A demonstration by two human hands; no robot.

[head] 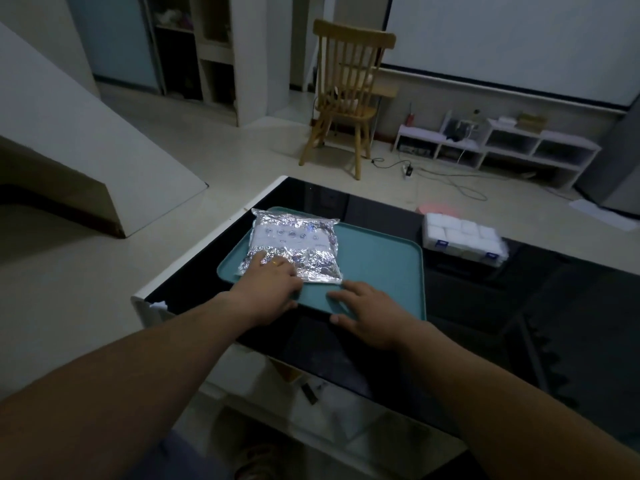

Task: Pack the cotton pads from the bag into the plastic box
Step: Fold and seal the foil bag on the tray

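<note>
The foil bag (294,242) lies on the left half of the teal tray (381,268), the left hand (268,289) pressing its near edge with straight fingers, the right hand (367,315) spread flat on the tray's near rim just beside it.

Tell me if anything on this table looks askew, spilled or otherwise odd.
The bag lies skewed on the tray, with its far left corner over the rim and its foil crumpled. The box, right of the tray, already looks full of white pads. Nothing is spilled.
</note>
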